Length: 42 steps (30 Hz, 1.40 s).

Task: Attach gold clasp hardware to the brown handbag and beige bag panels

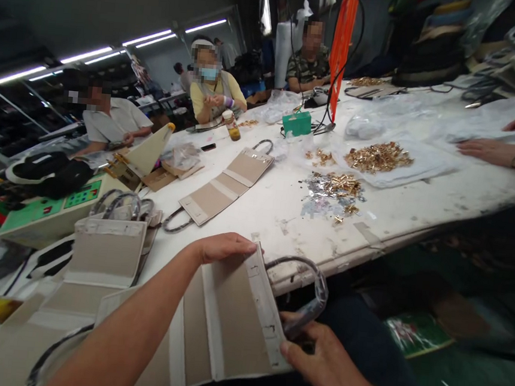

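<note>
A beige, unfinished handbag panel lies opened out, inner side up, at the table's front edge. My left hand is closed on its far edge, thumb near the corner. At the right end my right hand pinches the border beside the base of a plastic-wrapped handle. White strips cross the panel, and small slots with metal bits show along its right border. My left forearm hides part of the panel and the pieces beneath. The fingertips of my right hand are partly hidden behind the edge.
Another flat bag panel lies farther back. More bag pieces are stacked at left beside a green-topped machine. Gold metal fittings and silver pieces lie at right. Co-workers sit around; another person's hands rest on plastic.
</note>
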Each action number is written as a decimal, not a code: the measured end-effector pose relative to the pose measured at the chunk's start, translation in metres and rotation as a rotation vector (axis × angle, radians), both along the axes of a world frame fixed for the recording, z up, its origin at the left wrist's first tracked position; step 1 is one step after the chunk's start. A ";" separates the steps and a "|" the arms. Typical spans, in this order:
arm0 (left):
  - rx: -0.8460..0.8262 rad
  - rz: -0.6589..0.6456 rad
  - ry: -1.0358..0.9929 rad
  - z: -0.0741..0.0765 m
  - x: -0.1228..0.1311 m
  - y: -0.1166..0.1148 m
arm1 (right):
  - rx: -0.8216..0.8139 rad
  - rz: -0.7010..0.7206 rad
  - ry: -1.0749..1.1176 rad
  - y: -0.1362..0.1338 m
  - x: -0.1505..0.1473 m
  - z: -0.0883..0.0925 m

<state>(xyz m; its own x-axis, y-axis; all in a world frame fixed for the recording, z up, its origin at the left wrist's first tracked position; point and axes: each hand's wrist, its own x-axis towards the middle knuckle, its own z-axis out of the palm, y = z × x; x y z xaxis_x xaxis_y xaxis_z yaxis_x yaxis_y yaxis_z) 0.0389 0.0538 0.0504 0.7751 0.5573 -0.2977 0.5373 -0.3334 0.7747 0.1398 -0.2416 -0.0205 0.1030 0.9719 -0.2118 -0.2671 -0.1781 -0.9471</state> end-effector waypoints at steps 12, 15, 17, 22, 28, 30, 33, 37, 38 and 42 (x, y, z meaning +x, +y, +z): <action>-0.395 -0.075 -0.019 -0.034 0.015 -0.009 | -0.219 0.019 0.014 -0.009 0.011 -0.043; -0.290 -0.022 -0.015 -0.062 0.021 -0.018 | -0.319 0.019 -0.034 -0.014 0.008 -0.058; -0.214 0.015 -0.033 -0.074 0.024 -0.026 | -0.370 0.029 -0.111 -0.020 0.010 -0.061; 0.078 0.128 -0.101 -0.080 0.015 -0.046 | -0.221 0.072 -0.696 -0.028 0.038 -0.039; 0.427 0.241 -0.167 -0.080 0.000 -0.070 | 0.161 -0.089 -1.239 0.045 0.058 -0.003; 0.596 0.227 -0.198 -0.084 -0.006 -0.079 | 0.117 -0.002 -1.405 0.073 0.054 0.000; 0.818 0.134 -0.221 -0.095 -0.019 -0.097 | 0.070 0.070 -1.551 0.092 0.047 -0.005; 0.955 -0.007 -0.157 -0.110 -0.039 -0.123 | 0.081 0.068 -1.607 0.087 0.045 -0.014; 0.960 -0.027 -0.136 -0.112 -0.042 -0.127 | 0.082 0.076 -1.610 0.085 0.044 -0.015; 0.923 -0.068 -0.070 -0.111 -0.048 -0.130 | 0.063 0.105 -1.622 0.085 0.044 -0.014</action>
